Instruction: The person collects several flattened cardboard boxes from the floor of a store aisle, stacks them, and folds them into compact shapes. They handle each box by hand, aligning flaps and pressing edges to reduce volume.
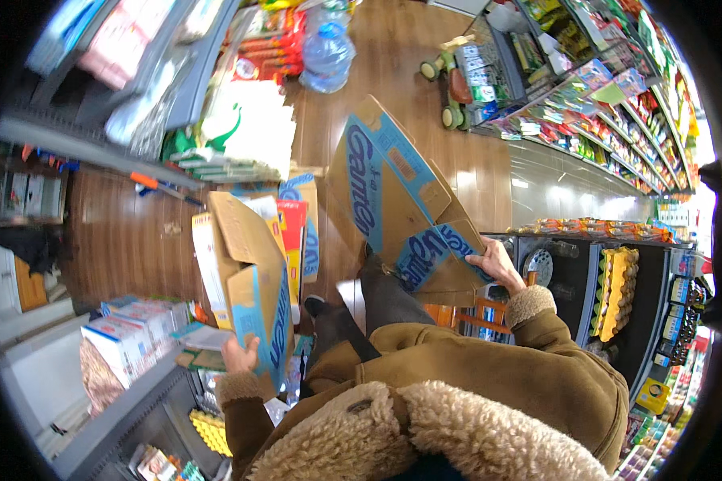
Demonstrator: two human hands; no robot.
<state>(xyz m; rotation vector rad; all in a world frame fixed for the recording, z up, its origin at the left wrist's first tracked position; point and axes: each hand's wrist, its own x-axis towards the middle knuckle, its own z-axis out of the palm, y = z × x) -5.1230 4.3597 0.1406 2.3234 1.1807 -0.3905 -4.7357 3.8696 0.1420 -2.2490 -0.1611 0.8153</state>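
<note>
My left hand (240,356) grips the lower edge of a folded brown cardboard box (246,288) with blue printed bands, held on edge at the left. In my right hand (498,264) is the near corner of a larger flattened cardboard box (391,192), also brown and blue with writing, which slants up and away over the floor. A white-and-yellow carton (206,258) and a red-and-yellow carton (293,234) stand beside the left box; whether my left hand holds them too, I cannot tell. Another blue-banded cardboard piece (307,264) shows behind them.
Shelves (198,66) with packaged goods rise at the upper left. A large blue-tinted water bottle (328,60) stands on the wooden floor ahead. A wheeled ride-on toy (457,90) sits near the right shelving. Egg trays (620,294) stand on the near right shelf; white boxes (132,337) lie at left.
</note>
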